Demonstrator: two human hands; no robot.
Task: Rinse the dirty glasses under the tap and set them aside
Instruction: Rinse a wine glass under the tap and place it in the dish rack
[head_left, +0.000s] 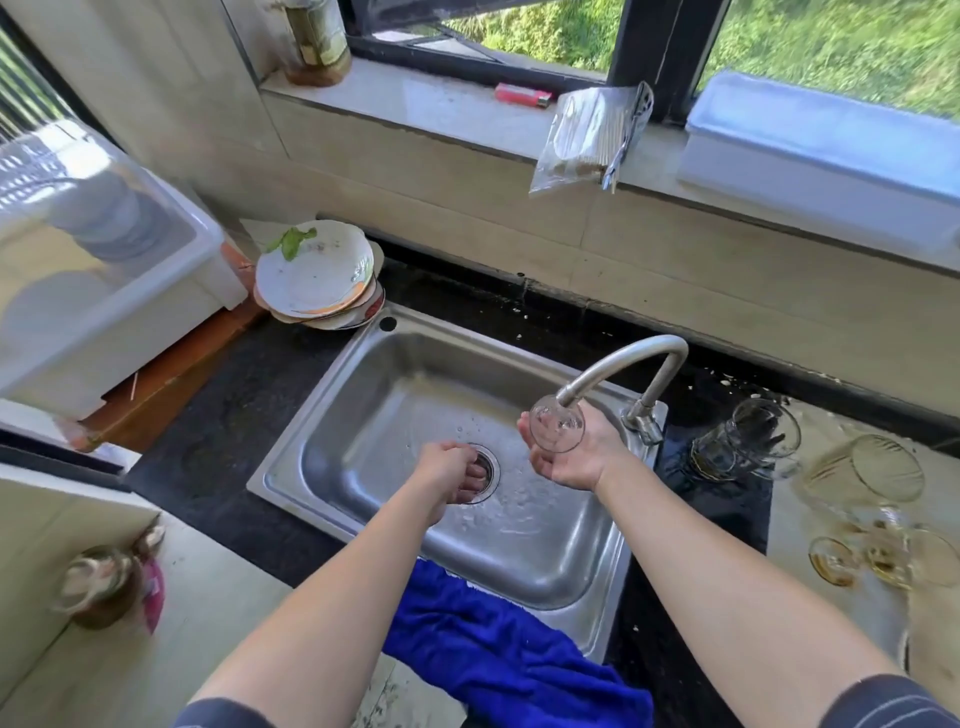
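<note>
1. Far side: black-framed window (654, 47), sunlit green grass (831, 41) outside; strong daylight enters.
2. Pale polished stone windowsill (415, 98) runs left to right beneath it.
3. Beige tiled wall (467, 208) below the sill.
4. Black speckled stone countertop (234, 441) at centre; beige stone surface (208, 597) near left.

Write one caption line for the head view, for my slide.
Right hand holds a clear glass under the tap over the sink; left hand at the drain; more glasses wait to the right.
</note>
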